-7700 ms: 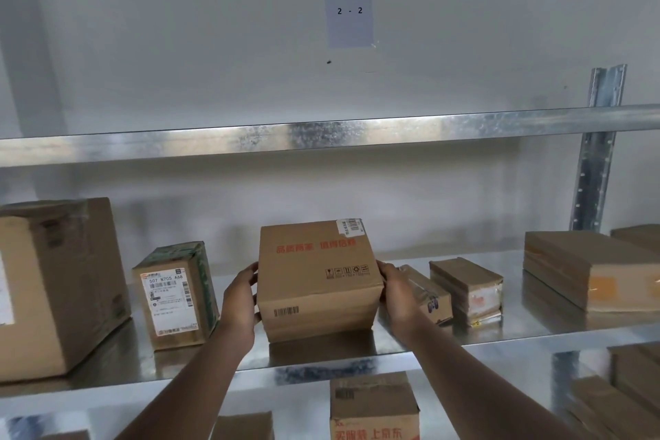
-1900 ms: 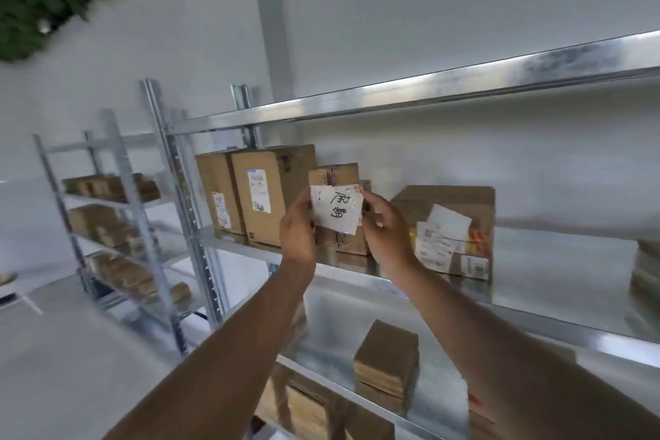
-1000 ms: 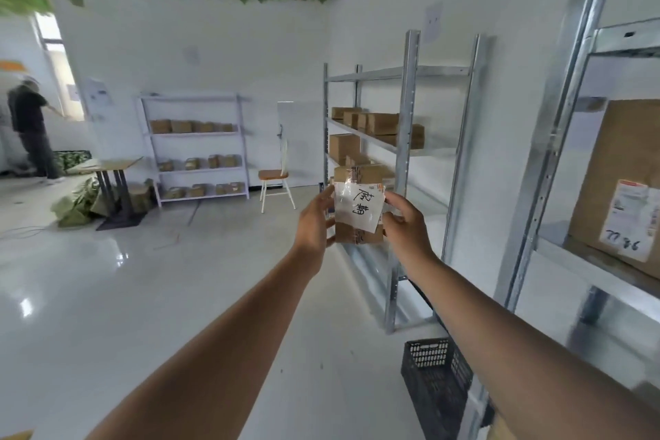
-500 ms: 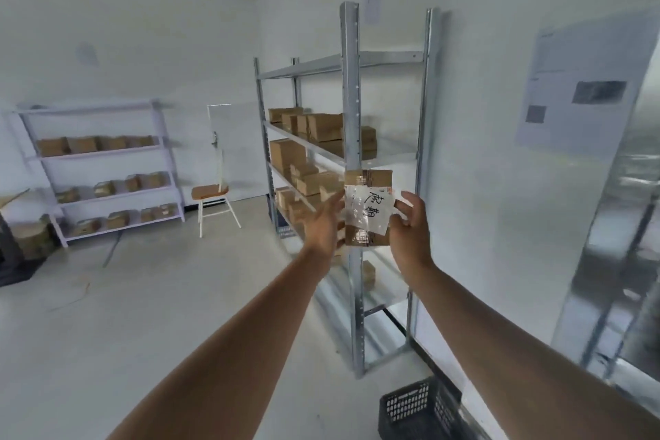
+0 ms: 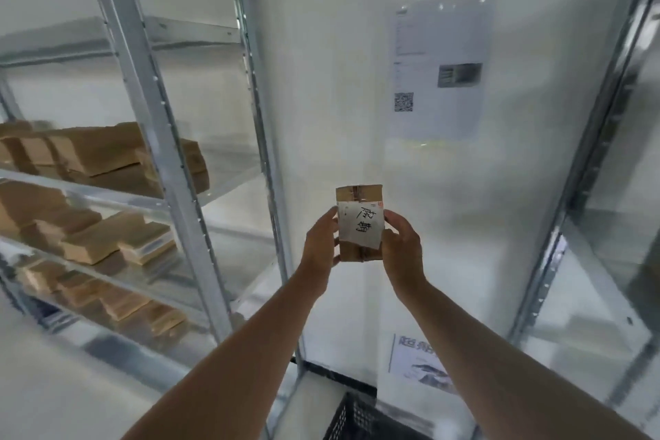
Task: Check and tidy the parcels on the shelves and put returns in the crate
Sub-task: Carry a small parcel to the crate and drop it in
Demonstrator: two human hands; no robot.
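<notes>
Turned from the shelves, return parcel (image 5: 360,221) now above the crate (image 5: 360,420).
Both hands, left (image 5: 320,246) and right (image 5: 400,249), grip it; lowering comes next, I judge.

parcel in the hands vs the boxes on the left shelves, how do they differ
The parcel is held up in the air, upright, gripped by the left hand and right hand; the shelf boxes lie flat on the metal shelves. The parcel bears a white handwritten label; the shelf boxes show none from here. The parcel stands alone; the shelf boxes sit in rows and stacks. Both are brown cardboard.
</notes>
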